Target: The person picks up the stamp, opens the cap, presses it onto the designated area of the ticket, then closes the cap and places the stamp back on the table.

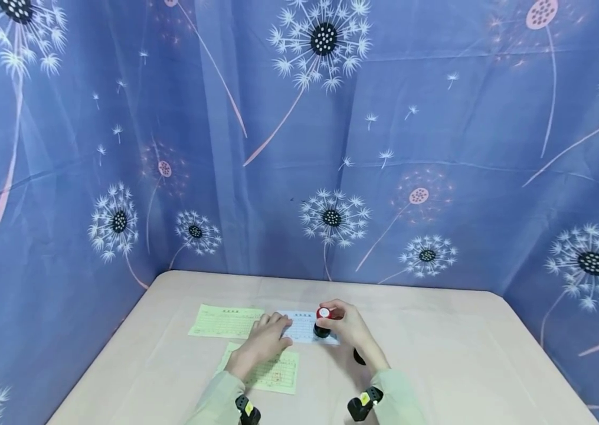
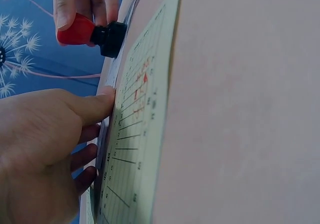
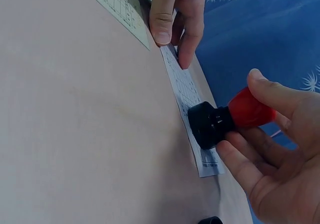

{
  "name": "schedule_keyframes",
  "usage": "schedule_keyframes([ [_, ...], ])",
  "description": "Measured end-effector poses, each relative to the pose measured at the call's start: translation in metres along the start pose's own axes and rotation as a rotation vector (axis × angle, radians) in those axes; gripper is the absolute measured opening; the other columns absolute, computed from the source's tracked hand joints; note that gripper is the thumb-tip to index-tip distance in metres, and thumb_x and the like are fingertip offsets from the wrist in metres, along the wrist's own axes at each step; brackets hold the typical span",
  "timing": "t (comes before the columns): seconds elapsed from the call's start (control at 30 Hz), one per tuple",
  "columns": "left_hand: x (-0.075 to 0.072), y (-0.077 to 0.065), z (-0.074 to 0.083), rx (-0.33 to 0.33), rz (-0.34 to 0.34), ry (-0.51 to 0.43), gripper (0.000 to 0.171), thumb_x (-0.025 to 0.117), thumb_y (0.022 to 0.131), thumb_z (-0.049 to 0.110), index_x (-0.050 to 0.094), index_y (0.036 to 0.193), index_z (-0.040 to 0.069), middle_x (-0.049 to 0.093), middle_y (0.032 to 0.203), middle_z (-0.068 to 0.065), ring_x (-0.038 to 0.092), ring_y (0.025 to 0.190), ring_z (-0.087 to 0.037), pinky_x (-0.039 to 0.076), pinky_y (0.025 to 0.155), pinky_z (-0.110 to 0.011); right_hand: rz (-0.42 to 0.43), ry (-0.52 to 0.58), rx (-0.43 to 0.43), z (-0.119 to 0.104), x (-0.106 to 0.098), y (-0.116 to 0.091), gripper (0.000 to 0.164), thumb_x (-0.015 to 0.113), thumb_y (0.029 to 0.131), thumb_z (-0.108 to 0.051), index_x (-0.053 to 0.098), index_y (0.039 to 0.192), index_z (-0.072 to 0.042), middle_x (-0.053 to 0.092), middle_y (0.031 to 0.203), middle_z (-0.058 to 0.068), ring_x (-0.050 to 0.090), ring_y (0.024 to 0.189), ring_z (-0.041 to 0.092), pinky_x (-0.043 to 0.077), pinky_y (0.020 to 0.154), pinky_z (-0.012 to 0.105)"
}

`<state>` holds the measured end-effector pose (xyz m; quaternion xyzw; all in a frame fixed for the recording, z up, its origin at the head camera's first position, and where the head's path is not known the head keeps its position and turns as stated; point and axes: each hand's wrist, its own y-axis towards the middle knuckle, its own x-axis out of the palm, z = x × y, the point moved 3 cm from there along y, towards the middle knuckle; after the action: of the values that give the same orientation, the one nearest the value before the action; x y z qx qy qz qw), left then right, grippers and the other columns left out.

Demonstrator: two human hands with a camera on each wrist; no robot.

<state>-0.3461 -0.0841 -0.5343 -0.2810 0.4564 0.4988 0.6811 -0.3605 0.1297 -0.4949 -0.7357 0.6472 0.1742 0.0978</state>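
My right hand (image 1: 351,326) grips a round stamp (image 3: 212,124) by its red handle, thumb on one side and fingers on the other. The stamp's black base is at the right part of a pale blue printed slip (image 1: 301,326); whether it touches the paper I cannot tell. My left hand (image 1: 266,339) rests at the left end of that slip, thumb and fingertips on the paper. Under the left forearm lies a green printed slip (image 2: 145,129) with red marks. A second green slip (image 1: 219,321) lies further back on the left.
A small black cap-like piece (image 1: 359,356) sits on the table beside my right wrist, partly hidden by it. The pale table (image 1: 464,354) extends to both sides. Blue curtain (image 1: 288,224) with dandelion prints hangs behind and around the table.
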Motion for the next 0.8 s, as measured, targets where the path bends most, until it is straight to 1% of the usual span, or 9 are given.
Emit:
schedule_keyframes([
  [0.1,0.002,0.000,0.000,-0.009,-0.005,-0.008,0.046,0.058,0.100,0.032,0.054,0.141,0.012,0.052,0.140,-0.006,0.043,0.123,-0.027,0.036,0.104,-0.047,0.008,0.005,0.011,0.001,0.000,0.000,0.039,0.082,0.080,-0.010,0.069,0.117,-0.002,0.073,0.094,0.011,0.064,0.083,0.013,0.052,0.069,0.022],
  [0.27,-0.005,-0.002,0.004,-0.012,-0.011,-0.029,0.046,0.060,0.099,0.030,0.054,0.139,0.009,0.053,0.138,-0.007,0.043,0.120,-0.026,0.036,0.103,-0.048,0.003,0.017,0.011,0.001,0.000,0.000,0.040,0.082,0.080,-0.011,0.069,0.117,-0.003,0.073,0.094,0.011,0.064,0.084,0.013,0.052,0.068,0.022],
  [0.4,-0.009,-0.004,0.008,-0.019,-0.019,-0.038,0.045,0.060,0.099,0.029,0.055,0.139,0.010,0.053,0.138,-0.007,0.044,0.119,-0.026,0.036,0.103,-0.047,-0.004,0.013,0.015,0.002,-0.001,0.000,0.041,0.081,0.081,-0.012,0.068,0.119,-0.002,0.072,0.094,0.010,0.064,0.084,0.012,0.053,0.068,0.022],
  [0.57,-0.011,-0.005,0.010,-0.030,-0.028,-0.025,0.044,0.060,0.099,0.030,0.055,0.139,0.011,0.053,0.138,-0.005,0.044,0.119,-0.024,0.037,0.103,-0.045,-0.004,0.009,0.014,0.002,-0.001,-0.001,0.040,0.080,0.082,-0.011,0.068,0.119,-0.002,0.072,0.094,0.010,0.064,0.084,0.012,0.053,0.068,0.022],
  [0.8,-0.012,-0.006,0.010,-0.034,-0.026,-0.020,0.045,0.060,0.099,0.030,0.055,0.139,0.011,0.054,0.137,-0.005,0.044,0.119,-0.024,0.037,0.103,-0.045,0.008,0.023,0.017,0.000,0.001,-0.001,0.040,0.081,0.082,-0.011,0.068,0.119,-0.001,0.073,0.096,0.012,0.065,0.085,0.013,0.052,0.068,0.022],
])
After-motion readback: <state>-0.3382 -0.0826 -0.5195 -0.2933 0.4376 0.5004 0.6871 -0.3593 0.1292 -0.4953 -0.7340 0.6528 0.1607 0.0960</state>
